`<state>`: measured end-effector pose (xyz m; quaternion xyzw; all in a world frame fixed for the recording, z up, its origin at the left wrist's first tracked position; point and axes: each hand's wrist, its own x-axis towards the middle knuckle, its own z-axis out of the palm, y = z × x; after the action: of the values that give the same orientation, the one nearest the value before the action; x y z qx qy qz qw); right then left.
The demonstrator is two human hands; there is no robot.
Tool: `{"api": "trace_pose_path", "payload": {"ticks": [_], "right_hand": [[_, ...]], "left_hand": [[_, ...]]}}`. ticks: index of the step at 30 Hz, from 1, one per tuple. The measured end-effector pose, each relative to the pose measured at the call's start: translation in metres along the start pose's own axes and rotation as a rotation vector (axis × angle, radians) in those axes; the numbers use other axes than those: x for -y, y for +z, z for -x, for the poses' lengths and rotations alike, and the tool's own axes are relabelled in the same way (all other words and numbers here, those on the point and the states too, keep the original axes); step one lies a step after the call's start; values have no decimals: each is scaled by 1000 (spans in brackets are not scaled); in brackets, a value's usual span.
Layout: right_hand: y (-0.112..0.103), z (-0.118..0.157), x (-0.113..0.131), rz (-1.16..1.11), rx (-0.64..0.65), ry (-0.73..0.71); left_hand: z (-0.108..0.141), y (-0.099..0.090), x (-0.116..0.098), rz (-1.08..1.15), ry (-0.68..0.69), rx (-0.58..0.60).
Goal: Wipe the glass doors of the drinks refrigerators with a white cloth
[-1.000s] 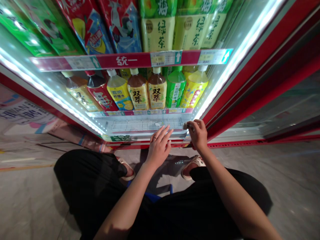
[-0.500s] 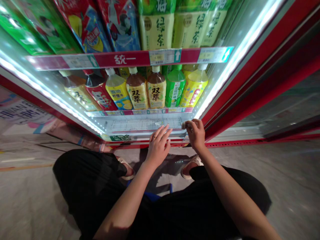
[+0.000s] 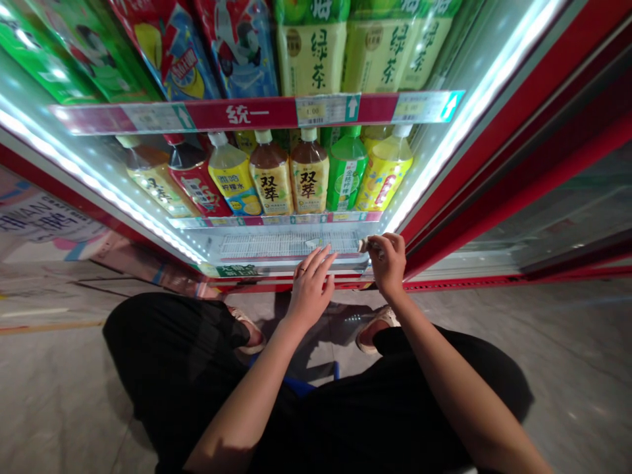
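Head view, looking forward and down at a red-framed drinks cooler [image 3: 494,284]; left hand [image 3: 310,289] low at the cooler's bottom edge, fingers [image 3: 320,263] spread wide and slightly curled around nothing, a ring on one of them, tips at the lip just below a white wire grille [image 3: 289,245]; right hand [image 3: 389,266] at the grille's right end, its fingers [image 3: 390,245] narrow, pinching a small pale scrap [image 3: 364,245] against the thumb, too small to tell what it is; best kept as a firm fingertip pinch, wrist steady, scrap clear of the wires, left hand light on the edge for support; above the grille, a row of plastic drink bottles [image 3: 309,178] with yellow, red and green labels; higher up, a red price rail [image 3: 247,113] beneath large green tea bottles [image 3: 311,59]; below the hands, black trousers [image 3: 172,368], pale sandals [image 3: 376,329] and a grey tiled floor [image 3: 567,368].
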<state>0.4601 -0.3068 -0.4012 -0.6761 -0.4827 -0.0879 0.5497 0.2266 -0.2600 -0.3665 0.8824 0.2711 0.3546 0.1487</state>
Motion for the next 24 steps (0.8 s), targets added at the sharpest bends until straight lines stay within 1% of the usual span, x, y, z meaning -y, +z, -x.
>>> {"api": "trace_pose_path", "payload": {"ticks": [3,6,8,11,13,14,17,19,22,24], "right_hand": [[2,4,-1,3,67,16],[6,8,1,-23,135,1],[6,7,3,-35,120,-15],[3,4,3,-20,33,-17],[2,4,1,3,7,-13],[2,5,0,12,22,-18],[7,10,-1,14,131,-61],[11,12,1,-10,180,-85],[13,12,8,-40,166,-87],[11,9,14,-46,143,-79]], "left_hand": [[0,2,0,24,-12,-3],[1,4,1,49,-24,-9],[2,5,2,61,-31,-15],[3,6,5,78,-52,-26],[2,7,5,89,-65,-34],[2,7,5,94,-69,-37],[3,8,4,108,-69,-37],[4,8,4,123,-72,-35],[4,11,6,173,-103,-43],[2,16,8,255,-143,-49]]}}
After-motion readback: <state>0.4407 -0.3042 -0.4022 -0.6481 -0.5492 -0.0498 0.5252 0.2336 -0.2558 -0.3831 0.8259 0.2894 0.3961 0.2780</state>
